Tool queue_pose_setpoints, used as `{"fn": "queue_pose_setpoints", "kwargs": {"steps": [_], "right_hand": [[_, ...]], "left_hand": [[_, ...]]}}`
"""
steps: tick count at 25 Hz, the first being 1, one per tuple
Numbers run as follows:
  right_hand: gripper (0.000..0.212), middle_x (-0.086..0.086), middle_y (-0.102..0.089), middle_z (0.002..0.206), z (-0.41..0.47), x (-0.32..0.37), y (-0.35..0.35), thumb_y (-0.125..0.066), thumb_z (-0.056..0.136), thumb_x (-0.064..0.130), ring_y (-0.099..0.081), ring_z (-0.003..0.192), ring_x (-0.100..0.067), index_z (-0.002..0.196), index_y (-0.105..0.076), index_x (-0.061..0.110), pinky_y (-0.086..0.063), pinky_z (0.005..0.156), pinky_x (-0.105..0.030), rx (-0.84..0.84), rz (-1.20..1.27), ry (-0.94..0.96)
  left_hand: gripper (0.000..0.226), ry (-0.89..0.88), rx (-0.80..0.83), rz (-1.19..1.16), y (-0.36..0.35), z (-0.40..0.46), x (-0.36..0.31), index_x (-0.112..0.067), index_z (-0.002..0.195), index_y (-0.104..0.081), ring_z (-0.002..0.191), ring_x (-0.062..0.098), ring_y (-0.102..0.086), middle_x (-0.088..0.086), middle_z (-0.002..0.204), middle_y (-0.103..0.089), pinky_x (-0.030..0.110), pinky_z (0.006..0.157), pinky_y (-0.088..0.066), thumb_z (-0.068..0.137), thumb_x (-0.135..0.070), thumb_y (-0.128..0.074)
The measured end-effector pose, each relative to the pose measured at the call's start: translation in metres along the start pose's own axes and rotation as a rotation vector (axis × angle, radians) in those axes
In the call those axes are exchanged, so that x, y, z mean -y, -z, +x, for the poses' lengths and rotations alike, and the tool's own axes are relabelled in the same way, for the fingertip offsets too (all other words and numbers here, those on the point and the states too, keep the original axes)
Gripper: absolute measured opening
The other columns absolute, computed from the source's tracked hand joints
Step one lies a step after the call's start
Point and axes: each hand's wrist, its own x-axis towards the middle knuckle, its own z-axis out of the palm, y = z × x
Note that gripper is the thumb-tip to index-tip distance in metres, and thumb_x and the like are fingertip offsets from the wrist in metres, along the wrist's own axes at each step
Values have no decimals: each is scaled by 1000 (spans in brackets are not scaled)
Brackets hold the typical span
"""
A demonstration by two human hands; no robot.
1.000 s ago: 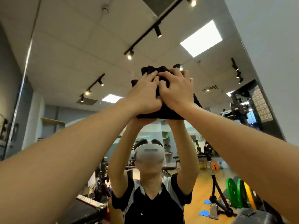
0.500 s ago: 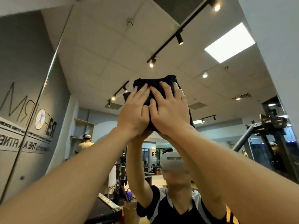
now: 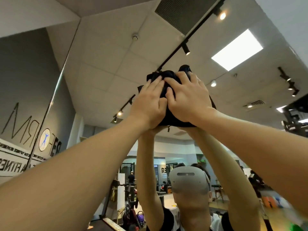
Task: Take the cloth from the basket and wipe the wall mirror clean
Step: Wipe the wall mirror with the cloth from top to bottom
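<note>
A black cloth [image 3: 169, 115] is bunched against the wall mirror [image 3: 108, 67], high up near its top. My left hand [image 3: 149, 104] presses on the cloth's left side with its fingers laid fairly straight. My right hand [image 3: 189, 97] lies beside it, touching it, with fingers and thumb curled into the bunched cloth. Both arms are stretched upward. The glass reflects my raised arms, my headset and the ceiling. The basket is out of view.
A seam or frame line [image 3: 55, 90] runs down the mirror on the left, beside reversed wall lettering [image 3: 25, 129]. Reflected gym equipment [image 3: 130, 212] and a dark machine [image 3: 293, 120] show low and at the right. A dark bench edge [image 3: 111, 224] sits below.
My hands and the cloth have shifted a little to the right on the glass. The cloth has gone from spread to bunched, and my right fingers have curled into it.
</note>
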Motion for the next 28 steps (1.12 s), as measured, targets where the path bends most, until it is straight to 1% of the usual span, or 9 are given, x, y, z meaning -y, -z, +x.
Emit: {"fn": "queue_pose_setpoints", "kwargs": {"steps": [2,5,7,10,16,22,25,26,28], "right_hand": [[49,-3,-48,152,23,-1,-4,-29,106,45,-40,139,-31,149,-49,32,-32,116,-48,-24,-6,2],[49,-1,-49,148,62,1,-10,-28,107,46,-43,135,-29,150,-48,36,-37,111,-47,-11,-9,7],[49,0,-49,146,84,0,-11,-27,107,48,-45,132,-28,150,-48,37,-39,110,-47,-10,-10,10],[49,-1,-49,145,120,0,-16,-27,107,48,-45,133,-27,150,-48,37,-39,108,-45,-1,-20,-13],[49,1,-50,146,209,7,-28,-27,107,47,-43,132,-27,150,-47,36,-36,109,-43,-14,1,-22],[51,1,-50,145,331,15,-47,-29,104,51,-42,133,-29,149,-48,35,-34,112,-47,-26,-10,-19],[56,-1,-46,146,354,16,-49,-31,100,58,-38,134,-30,149,-46,35,-32,110,-49,43,-25,-16],[61,-1,-45,146,353,16,-47,-31,97,63,-38,132,-31,149,-45,35,-32,108,-49,68,-41,-5],[68,-4,-48,142,343,22,-37,-31,94,71,-41,124,-32,146,-48,31,-36,103,-50,114,-70,31]], "left_hand": [[79,-9,-9,-10,2,19,9,-18,164,-27,159,20,-13,1,172,-23,39,131,-12,91,-45,-16],[65,-30,-19,0,9,52,29,-14,164,-26,159,19,-12,4,172,-22,35,131,-6,102,-37,-22],[68,-46,-31,-11,12,72,38,-15,163,-28,159,20,-14,4,171,-24,36,131,-8,100,-40,-21],[78,-49,-12,-24,20,107,55,-17,162,-30,159,21,-17,2,170,-26,42,131,-14,91,-46,-16],[74,-32,-9,-21,51,179,93,-22,163,-29,159,20,-15,-4,170,-25,42,128,-20,93,-43,-20],[74,-50,-7,-19,86,280,150,-21,161,-31,158,20,-15,-4,170,-26,45,128,-22,91,-44,-22],[85,-144,98,52,102,305,177,-18,161,-29,158,24,-14,0,171,-21,49,127,-24,86,-58,-26],[91,-199,141,88,107,307,183,-15,160,-29,156,27,-16,4,169,-23,49,126,-26,83,-63,-32],[95,-291,197,155,120,302,188,-8,154,-35,147,33,-27,12,160,-32,47,116,-37,79,-66,-45]]}}
